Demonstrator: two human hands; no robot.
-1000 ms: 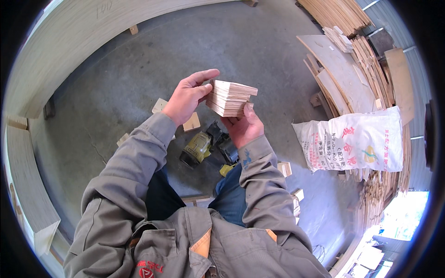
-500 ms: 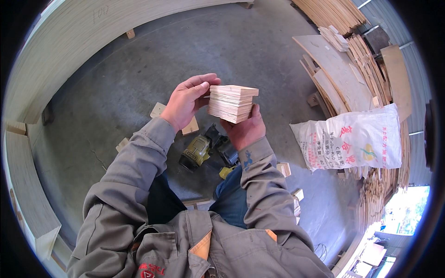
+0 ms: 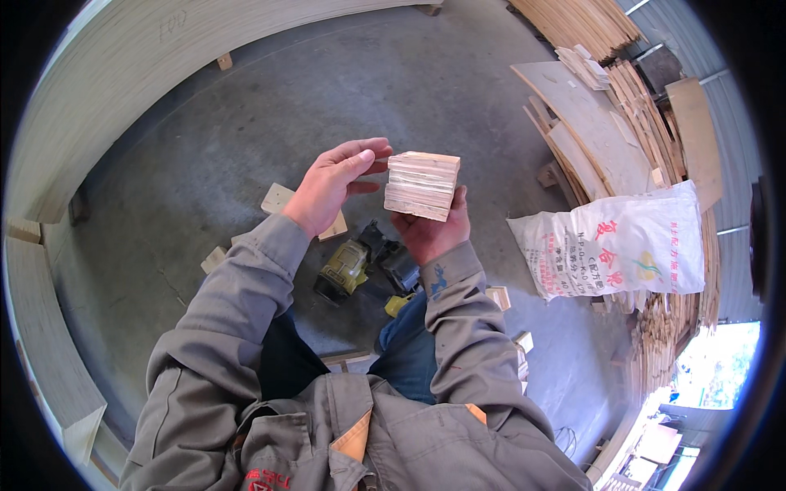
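Head view looks down on a person in a grey work jacket holding a stack of thin wooden blocks (image 3: pixel 422 185) out in front of the chest, above a grey concrete floor (image 3: pixel 246 139). The right hand (image 3: pixel 430 229) grips the stack from underneath, fingers closed round its lower edge and the thumb up its near side, so the stack sits clamped in that hand. The left hand (image 3: pixel 334 184) is just left of the stack, palm turned toward it and fingers nearly straight and spread loose; the fingertips reach the stack's upper left corner, though I cannot tell for sure whether they touch it or stop just short. That hand closes on nothing.

Below the stack, on the floor, lies a yellow and black power tool (image 3: pixel 352 266) with a dark body beside it, and a small yellow piece just right of that. Left of the stack and lower, partly hidden by the left wrist, a square wooden offcut (image 3: pixel 278 198) rests on the floor, with 2 smaller scraps further left. To the right of the stack, well apart, a white woven sack (image 3: pixel 614 241) with coloured print leans against piled timber strips and sheets (image 3: pixel 606 123). Far left of the stack, a long pale board wall (image 3: pixel 90 90) curves along the floor's edge.
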